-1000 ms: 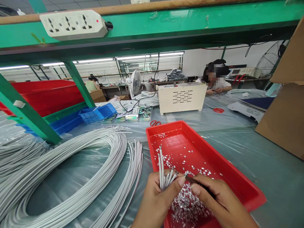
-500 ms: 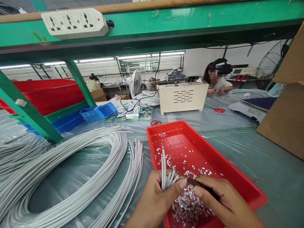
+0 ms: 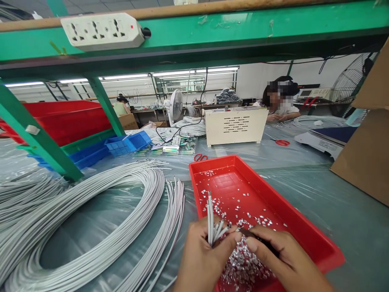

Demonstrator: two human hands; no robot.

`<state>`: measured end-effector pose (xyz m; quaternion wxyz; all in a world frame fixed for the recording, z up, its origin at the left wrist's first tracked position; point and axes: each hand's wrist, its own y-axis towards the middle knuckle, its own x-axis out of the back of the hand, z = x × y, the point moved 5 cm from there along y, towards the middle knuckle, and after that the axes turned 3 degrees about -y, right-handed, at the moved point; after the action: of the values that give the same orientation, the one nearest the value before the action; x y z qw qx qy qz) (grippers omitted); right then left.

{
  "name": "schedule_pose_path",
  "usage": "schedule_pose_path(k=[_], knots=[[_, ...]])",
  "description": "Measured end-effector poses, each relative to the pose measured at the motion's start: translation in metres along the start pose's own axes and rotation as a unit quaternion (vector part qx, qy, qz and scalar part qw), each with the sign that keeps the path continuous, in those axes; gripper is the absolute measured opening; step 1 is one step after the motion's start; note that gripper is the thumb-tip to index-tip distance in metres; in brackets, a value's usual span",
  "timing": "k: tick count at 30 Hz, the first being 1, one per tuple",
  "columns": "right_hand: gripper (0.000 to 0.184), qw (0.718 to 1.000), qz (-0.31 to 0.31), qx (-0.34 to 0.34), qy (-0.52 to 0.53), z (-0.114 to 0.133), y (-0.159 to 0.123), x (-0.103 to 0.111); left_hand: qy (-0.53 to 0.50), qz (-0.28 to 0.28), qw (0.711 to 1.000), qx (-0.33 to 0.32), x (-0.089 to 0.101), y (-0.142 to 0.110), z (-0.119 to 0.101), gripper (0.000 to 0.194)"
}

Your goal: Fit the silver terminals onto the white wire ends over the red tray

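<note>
Your left hand (image 3: 206,253) is closed around a small bunch of grey-white cables (image 3: 210,219), their cut ends fanning upward past your thumb, two of them standing taller than the rest. Your right hand (image 3: 282,249) pinches a slim dark tool (image 3: 249,233) between thumb and curled fingers, its tip beside your left thumb; it may be a blade or tweezers, but your fingers cover too much to tell. Both hands are over the near part of the red plastic tray (image 3: 226,180), where shiny silver scraps (image 3: 243,261) lie heaped beneath them and scattered farther up. To your left, a large cable coil (image 3: 152,190) rests on the plastic-covered table, next to a looser cable bundle (image 3: 174,207). Red-handled scissors (image 3: 200,157) lie just past the tray's far left corner, near a cream metal box (image 3: 235,125).
</note>
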<state>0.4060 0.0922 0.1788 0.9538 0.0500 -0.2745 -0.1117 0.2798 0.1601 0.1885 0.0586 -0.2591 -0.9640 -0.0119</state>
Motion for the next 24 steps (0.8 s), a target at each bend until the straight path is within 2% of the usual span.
schedule_pose_path(k=[3, 9, 16, 19, 24], knots=[[0.035, 1.0, 0.013, -0.015, 0.018, 0.0003, -0.0003, -0.0018, 0.032, 0.011, 0.999, -0.033, 0.0002, -0.0001, 0.0008, 0.025], [0.034, 1.0, -0.015, 0.006, -0.011, 0.0034, -0.0009, 0.0035, -0.043, 0.08, 0.996, 0.006, -0.0017, 0.0, -0.0001, 0.035], [0.036, 0.998, -0.005, 0.028, -0.054, 0.006, -0.0007, 0.0031, -0.052, 0.154, 0.987, 0.024, -0.0027, 0.0033, -0.0057, 0.034], [0.037, 0.998, -0.002, 0.029, -0.063, 0.006, -0.0008, 0.0025, -0.027, 0.134, 0.99, 0.031, 0.0001, 0.0038, -0.0027, 0.029], [0.034, 0.999, 0.016, 0.016, -0.04, 0.0011, -0.0002, -0.0001, -0.05, 0.015, 0.997, 0.054, 0.0053, -0.0013, 0.0004, 0.02]])
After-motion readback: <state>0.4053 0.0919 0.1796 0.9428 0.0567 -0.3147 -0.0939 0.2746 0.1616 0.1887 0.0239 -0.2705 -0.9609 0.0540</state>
